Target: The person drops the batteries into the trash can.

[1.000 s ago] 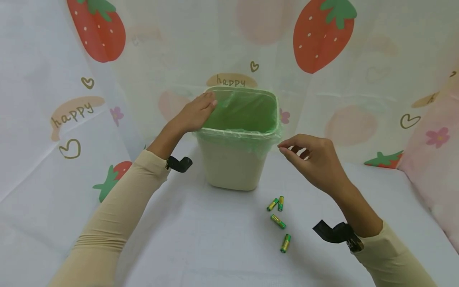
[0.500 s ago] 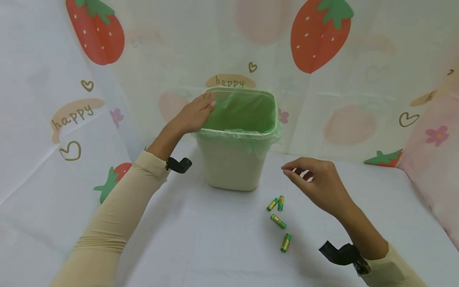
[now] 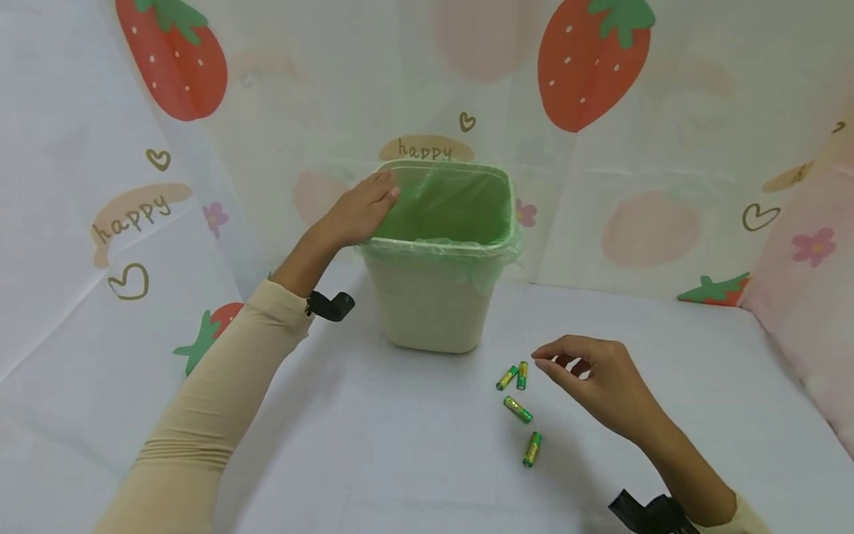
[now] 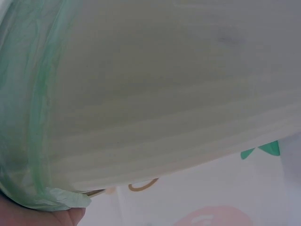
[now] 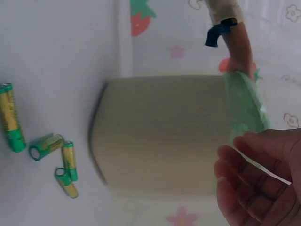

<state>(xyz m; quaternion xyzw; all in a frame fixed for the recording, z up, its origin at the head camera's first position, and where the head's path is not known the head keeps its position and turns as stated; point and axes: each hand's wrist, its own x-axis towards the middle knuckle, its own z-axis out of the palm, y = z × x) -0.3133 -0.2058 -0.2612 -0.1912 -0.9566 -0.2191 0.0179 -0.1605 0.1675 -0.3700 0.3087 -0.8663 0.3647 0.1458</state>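
A cream trash bin [image 3: 430, 304] with a green plastic liner [image 3: 460, 211] folded over its rim stands upright at the centre of the head view. My left hand [image 3: 360, 210] grips its left rim, with the thumb on the inner side. In the left wrist view, part of that hand [image 4: 42, 214] shows beside the liner's edge. My right hand [image 3: 597, 378] hovers just right of several green and yellow batteries [image 3: 517, 409]. Its fingers curl loosely towards the thumb, and the right wrist view shows nothing between them. The bin's floor is hidden.
White cloth [image 3: 373, 445] covers the surface under the bin and batteries. A strawberry-print sheet [image 3: 667, 148] hangs close behind the bin. A pink cloth-covered side [image 3: 814, 311] borders the right edge.
My right hand has come down from near the bin's right rim to the level of the batteries. The left hand, bin and batteries have stayed in place.
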